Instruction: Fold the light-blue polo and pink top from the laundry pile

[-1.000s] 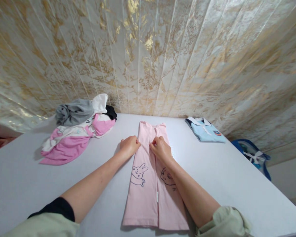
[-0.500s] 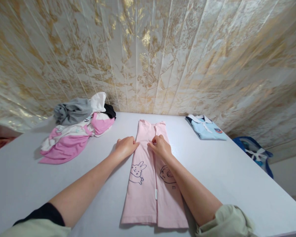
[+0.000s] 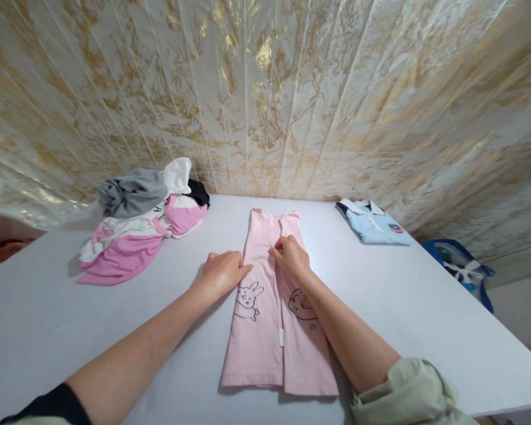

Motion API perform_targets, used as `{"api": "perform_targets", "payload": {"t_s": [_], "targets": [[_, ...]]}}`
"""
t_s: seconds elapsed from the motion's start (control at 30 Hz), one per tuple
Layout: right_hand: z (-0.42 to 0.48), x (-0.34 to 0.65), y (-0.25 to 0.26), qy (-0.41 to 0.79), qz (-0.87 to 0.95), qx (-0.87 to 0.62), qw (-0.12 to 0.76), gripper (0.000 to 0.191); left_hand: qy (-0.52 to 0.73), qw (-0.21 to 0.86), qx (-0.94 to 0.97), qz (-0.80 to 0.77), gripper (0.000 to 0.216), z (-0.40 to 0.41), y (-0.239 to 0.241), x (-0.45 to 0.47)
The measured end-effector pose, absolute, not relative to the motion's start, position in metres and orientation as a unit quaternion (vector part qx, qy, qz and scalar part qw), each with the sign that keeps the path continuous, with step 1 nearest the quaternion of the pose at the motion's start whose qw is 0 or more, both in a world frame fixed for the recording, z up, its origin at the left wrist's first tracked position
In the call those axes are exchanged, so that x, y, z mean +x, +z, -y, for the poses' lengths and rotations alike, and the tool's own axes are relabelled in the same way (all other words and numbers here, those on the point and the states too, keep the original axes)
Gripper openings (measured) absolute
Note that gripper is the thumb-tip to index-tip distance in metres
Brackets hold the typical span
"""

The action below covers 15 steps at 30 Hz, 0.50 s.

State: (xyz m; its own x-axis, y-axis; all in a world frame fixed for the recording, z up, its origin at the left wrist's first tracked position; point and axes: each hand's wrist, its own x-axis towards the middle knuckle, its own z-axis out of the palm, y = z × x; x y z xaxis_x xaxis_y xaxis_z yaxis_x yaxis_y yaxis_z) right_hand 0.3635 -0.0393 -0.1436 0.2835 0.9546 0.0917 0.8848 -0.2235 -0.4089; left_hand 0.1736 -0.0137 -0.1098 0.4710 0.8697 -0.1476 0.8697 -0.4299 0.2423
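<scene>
White table (image 3: 425, 330), pink garment (image 3: 256, 360) lengthwise front-to-back, hemmed end nearest

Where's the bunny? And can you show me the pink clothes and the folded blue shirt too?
Bunny drawing (image 3: 248, 300): head view, on its face.
Pink clothes (image 3: 269, 306): head view, on the front, beside the bunny.
Folded blue shirt (image 3: 378, 232): head view, on its front, below the white collar.

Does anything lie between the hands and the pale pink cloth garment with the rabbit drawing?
Nothing visible does: the left hand is at the left edge of the pale pink cloth garment, the right hand over its far half.
</scene>
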Motion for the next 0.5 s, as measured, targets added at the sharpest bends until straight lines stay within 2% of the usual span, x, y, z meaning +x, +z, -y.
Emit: {"api": "perform_targets", "payload": {"t_s": [0.23,0.5], "targets": [[0.039,0.365,-0.143,0.095,0.598,-0.773,0.192,0.013,0.0,0.177,0.844,-0.506,0.026,0.026,-0.116,0.161],[0.04,0.366,-0.144,0.095,0.6,-0.769,0.199,0.014,0.0,0.167,0.842,-0.513,0.038,0.051,-0.113,0.151]]}}
